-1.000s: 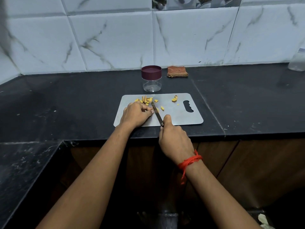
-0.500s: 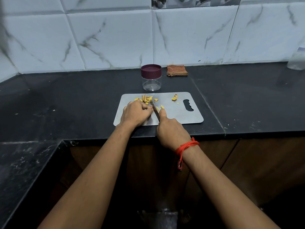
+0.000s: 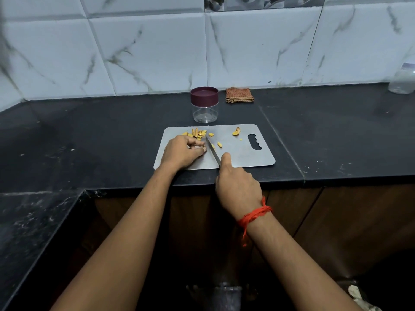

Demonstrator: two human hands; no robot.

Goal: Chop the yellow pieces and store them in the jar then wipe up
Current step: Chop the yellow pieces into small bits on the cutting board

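Note:
A steel cutting board [image 3: 244, 158] lies on the black counter. Yellow pieces [image 3: 198, 133] are heaped at its far left, with a few more [image 3: 236, 132] towards the right. My left hand [image 3: 182, 151] rests on the board with curled fingers that pinch a yellow piece at its fingertips. My right hand [image 3: 237, 187] grips the handle of a knife [image 3: 213, 152]; the blade points away and sits just right of my left fingertips. Behind the board stands a clear jar [image 3: 204, 104] with its maroon lid on. A folded brown cloth [image 3: 239, 95] lies by the wall.
The black counter [image 3: 101, 135] runs left and turns towards me along the left side. A clear plastic bottle [image 3: 402, 80] stands at the far right by the tiled wall. Wooden cabinet fronts [image 3: 336, 221] are below the counter edge.
My right hand has drawn the knife back towards me after pushing it forward half a second ago. My left hand stays on the same spot on the board.

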